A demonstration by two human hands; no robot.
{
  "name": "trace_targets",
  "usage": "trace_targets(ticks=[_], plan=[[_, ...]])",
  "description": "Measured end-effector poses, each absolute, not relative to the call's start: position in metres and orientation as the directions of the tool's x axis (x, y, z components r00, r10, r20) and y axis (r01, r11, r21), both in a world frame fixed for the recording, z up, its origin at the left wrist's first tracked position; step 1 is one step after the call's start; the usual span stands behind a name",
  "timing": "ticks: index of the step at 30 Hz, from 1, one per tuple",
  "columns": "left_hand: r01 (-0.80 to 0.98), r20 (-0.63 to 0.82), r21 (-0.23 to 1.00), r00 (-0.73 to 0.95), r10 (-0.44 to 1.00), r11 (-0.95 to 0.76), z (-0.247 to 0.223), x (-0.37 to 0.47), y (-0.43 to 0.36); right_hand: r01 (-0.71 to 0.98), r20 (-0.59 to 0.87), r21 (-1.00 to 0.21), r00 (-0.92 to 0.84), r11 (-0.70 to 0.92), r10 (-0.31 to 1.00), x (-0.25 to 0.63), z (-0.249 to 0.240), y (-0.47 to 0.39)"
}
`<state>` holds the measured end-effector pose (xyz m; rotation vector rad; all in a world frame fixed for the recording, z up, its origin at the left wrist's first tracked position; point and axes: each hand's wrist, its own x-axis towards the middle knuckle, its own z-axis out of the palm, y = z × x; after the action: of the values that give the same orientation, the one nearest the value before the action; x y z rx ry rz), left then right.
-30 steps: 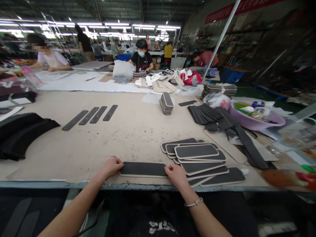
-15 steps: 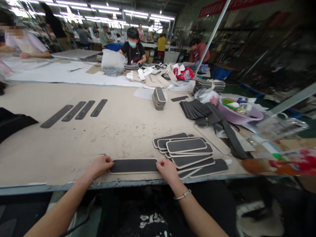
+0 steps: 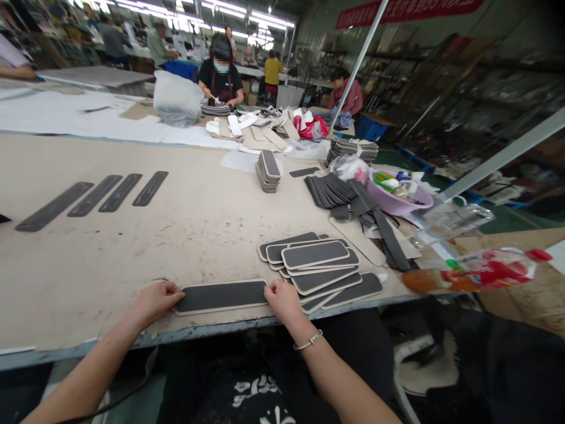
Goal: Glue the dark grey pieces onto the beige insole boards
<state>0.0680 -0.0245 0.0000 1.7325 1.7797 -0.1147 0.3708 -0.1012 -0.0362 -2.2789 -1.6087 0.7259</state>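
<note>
A long dark grey panel with a beige border point(image 3: 223, 296) lies flat near the table's front edge. My left hand point(image 3: 155, 301) pinches its left end between thumb and fingers. At the opposite end my right hand point(image 3: 282, 299) grips the panel the same way; a bracelet circles that wrist. Just beyond the right hand is a loose, fanned pile of similar bordered panels point(image 3: 315, 255). Farther back stands a neat stack of smaller bordered pieces point(image 3: 268, 171).
Several dark strips point(image 3: 117, 193) lie on the table point(image 3: 189, 194) at left. Black strips point(image 3: 329, 191), a purple basin point(image 3: 395, 197) and a red-labelled bottle point(image 3: 485, 270) are at right. A co-worker point(image 3: 220, 76) sits across, behind scraps point(image 3: 265, 129) and a plastic bag point(image 3: 178, 99).
The view has turned somewhat right, so the table's contents appear shifted left. Both hands still hold the panel's ends. The co-worker across has raised the head slightly.
</note>
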Motion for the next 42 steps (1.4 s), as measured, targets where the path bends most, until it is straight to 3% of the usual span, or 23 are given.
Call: trace_targets(ticks=[12,18,23,27,29,42], plan=[[0.881,-0.469,0.452,0.101,0.877,0.14,-0.01,0.062,-0.029,0.864,-0.283,-0.4,0.2,-0.305,0.938,0.372,-0.034,-0.101],[0.848,-0.369,0.513,0.073,0.926,0.137,-0.02,0.056,-0.039,0.864,-0.277,-0.407,0.193,-0.297,0.941,0.371,-0.038,-0.102],[0.825,-0.187,0.565,0.12,0.975,0.007,-0.019,0.051,-0.06,0.874,-0.273,-0.395,0.18,-0.281,0.945,0.37,-0.036,-0.103],[0.73,0.067,0.572,0.413,0.908,-0.374,-0.021,0.045,-0.077,0.877,-0.284,-0.389,0.179,-0.283,0.942,0.369,-0.033,-0.103],[0.697,0.101,0.542,0.5,0.86,-0.469,-0.024,0.043,-0.081,0.877,-0.288,-0.385,0.182,-0.288,0.94,0.369,-0.031,-0.103],[0.713,0.106,0.53,0.482,0.87,-0.459,-0.036,0.037,-0.078,0.882,-0.261,-0.376,0.193,-0.284,0.946,0.37,-0.037,-0.103]])
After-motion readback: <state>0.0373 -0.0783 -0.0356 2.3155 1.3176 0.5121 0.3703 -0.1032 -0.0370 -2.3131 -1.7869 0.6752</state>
